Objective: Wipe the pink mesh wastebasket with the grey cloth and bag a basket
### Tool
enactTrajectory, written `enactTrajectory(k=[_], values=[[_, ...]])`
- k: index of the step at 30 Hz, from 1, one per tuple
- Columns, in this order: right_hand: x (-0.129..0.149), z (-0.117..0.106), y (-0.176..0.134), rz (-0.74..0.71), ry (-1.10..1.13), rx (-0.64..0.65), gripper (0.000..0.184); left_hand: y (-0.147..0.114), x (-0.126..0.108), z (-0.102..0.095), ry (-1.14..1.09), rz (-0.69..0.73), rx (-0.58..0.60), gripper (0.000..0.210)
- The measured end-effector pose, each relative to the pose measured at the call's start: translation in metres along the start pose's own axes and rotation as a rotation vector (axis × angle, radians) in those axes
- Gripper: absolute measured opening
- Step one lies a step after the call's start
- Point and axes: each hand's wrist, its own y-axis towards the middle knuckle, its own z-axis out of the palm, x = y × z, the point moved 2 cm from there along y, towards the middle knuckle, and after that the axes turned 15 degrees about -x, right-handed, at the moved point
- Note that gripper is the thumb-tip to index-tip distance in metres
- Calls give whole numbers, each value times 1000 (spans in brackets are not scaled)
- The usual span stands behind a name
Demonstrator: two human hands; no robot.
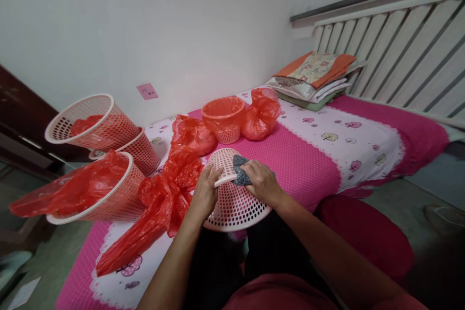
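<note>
A pale pink perforated plastic basket [236, 206] is in front of me, its narrow end up and its wide rim down near my lap. My left hand [206, 190] grips the edge of the narrow end, fingers bent over it. On the opposite side, my right hand [262, 181] presses a dark grey cloth [240, 170] against the same edge. Just beyond stands an upright basket [228, 135] lined with a red plastic bag. Crumpled red plastic bags [170, 193] lie to the left of my left hand.
More baskets [123, 189] holding red bags lean at the bed's left edge. Another red bag [260, 114] sits bunched on the pink patterned bedspread [308, 155]. Folded bedding [312, 77] is piled by the white slatted headboard [392, 53]. A dark red round stool [363, 235] stands at right.
</note>
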Motion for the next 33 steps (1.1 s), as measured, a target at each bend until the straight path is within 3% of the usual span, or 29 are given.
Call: enactTrajectory(k=[3, 9, 21, 26, 33], values=[[1, 8, -1, -13, -13, 33, 30, -15, 12, 0, -109, -102, 51, 59], [-5, 18, -5, -12, -5, -26, 23, -29, 20, -3, -139, -222, 44, 67], [-21, 18, -25, 35, 9, -142, 15, -32, 24, 0, -182, -245, 38, 70], [-33, 22, -46, 163, 57, -193, 21, -34, 26, 1, -183, -270, 26, 68], [-48, 32, -78, 462, 132, -238, 17, -30, 29, 1, -234, -284, 6, 75]])
